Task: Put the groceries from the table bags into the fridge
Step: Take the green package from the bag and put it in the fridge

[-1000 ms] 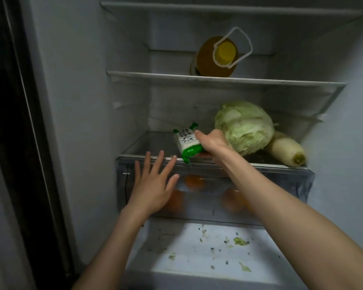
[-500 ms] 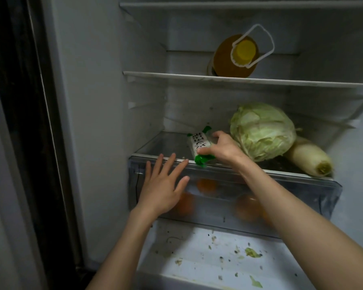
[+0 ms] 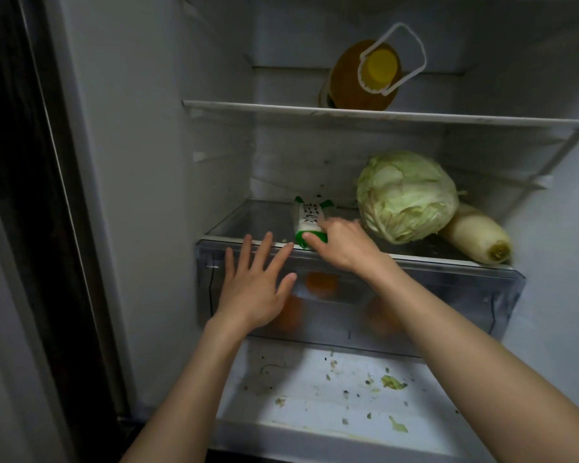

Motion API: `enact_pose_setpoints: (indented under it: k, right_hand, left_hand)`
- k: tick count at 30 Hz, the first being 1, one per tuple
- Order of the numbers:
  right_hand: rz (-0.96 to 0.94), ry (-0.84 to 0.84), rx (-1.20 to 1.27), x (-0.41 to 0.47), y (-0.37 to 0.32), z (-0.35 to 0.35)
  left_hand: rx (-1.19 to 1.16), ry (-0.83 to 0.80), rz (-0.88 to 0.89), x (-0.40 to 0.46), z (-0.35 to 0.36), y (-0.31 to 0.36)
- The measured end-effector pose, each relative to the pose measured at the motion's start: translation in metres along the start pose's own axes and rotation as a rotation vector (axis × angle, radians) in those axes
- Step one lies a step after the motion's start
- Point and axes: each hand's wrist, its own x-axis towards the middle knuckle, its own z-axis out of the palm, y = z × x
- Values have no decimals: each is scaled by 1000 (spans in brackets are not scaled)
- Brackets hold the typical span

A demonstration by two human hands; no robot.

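One cabbage (image 3: 406, 195) beside held packet (image 3: 310, 220)

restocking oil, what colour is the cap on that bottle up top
Yellow: the bottle cap, seen in the head view.

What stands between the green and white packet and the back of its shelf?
Nothing visible. The packet, held by the right hand, lies on the shelf left of the cabbage, with bare shelf behind it.
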Motion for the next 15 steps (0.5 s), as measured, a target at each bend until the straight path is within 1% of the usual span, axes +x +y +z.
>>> enact_pose_setpoints:
  k: [2,5,7,10,15]
  right_hand:
    - [-23,40,64,-14,1,3]
    - [-35,246,193,-45,1,-1]
    - [-36,311,165,-71,2,-6]
    - [-12,303,31,-112,8,-8]
    - [54,297,-149,-169,12,-17]
  left_hand:
    - [-30,7,-1,0,-2,1]
    - [-103,104,-13,-2,-3,6]
    - [-169,147,-25,-9,2,11]
    - [-193,237,26,-30,9,20]
    - [-158,228,143,-73,3,31]
